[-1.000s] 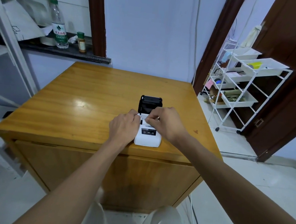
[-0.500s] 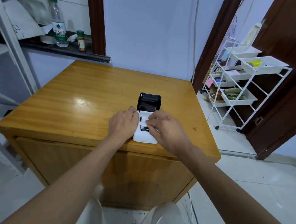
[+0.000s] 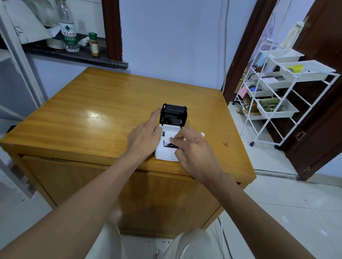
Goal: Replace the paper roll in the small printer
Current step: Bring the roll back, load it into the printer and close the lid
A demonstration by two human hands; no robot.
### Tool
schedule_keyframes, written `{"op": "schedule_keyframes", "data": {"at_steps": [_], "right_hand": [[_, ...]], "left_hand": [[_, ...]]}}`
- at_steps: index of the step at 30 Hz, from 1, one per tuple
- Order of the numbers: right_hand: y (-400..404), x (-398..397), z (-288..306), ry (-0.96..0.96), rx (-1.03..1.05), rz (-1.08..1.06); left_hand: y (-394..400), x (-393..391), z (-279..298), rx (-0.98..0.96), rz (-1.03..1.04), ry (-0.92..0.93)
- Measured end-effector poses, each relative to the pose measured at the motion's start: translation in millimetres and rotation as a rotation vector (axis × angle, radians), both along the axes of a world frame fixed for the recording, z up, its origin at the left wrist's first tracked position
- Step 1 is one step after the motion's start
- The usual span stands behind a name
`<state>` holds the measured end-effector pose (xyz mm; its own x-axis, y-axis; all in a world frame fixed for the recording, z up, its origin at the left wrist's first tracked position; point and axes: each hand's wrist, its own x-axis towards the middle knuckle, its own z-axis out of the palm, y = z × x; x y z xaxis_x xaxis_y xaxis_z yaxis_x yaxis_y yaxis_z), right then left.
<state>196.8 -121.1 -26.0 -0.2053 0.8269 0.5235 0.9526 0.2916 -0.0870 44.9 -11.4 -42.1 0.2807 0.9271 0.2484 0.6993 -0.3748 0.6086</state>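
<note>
Hands (image 3: pixel 144 135) touching printer (image 3: pixel 167 152), lid (image 3: pixel 173 115) raised

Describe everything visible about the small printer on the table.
The small printer is a compact white plastic box with a black lid hinged at its far edge, swung open and standing upright. It sits near the front edge of the wooden table. The left hand rests against its left side, one finger reaching up beside the lid. The right hand reaches its fingers into the open compartment. Whether a roll lies inside cannot be told.
</note>
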Motion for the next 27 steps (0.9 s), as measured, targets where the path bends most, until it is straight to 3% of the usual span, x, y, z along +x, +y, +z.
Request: {"op": "schedule_keyframes", "data": {"at_steps": [10, 17, 27], "right_hand": [[-7.5, -8.0, 3.5, -0.068, 0.062, -0.058], [-11.4, -13.7, -7.1, -0.168, 0.051, -0.113], [-16.6, -16.1, -0.3, -0.204, 0.038, -0.108]], "left_hand": [[2.4, -4.5, -3.3, 0.065, -0.097, -0.122], [0.9, -7.1, -5.1, -0.012, -0.154, -0.386], [-0.4, -6.2, -5.8, 0.017, -0.189, -0.372]]}}
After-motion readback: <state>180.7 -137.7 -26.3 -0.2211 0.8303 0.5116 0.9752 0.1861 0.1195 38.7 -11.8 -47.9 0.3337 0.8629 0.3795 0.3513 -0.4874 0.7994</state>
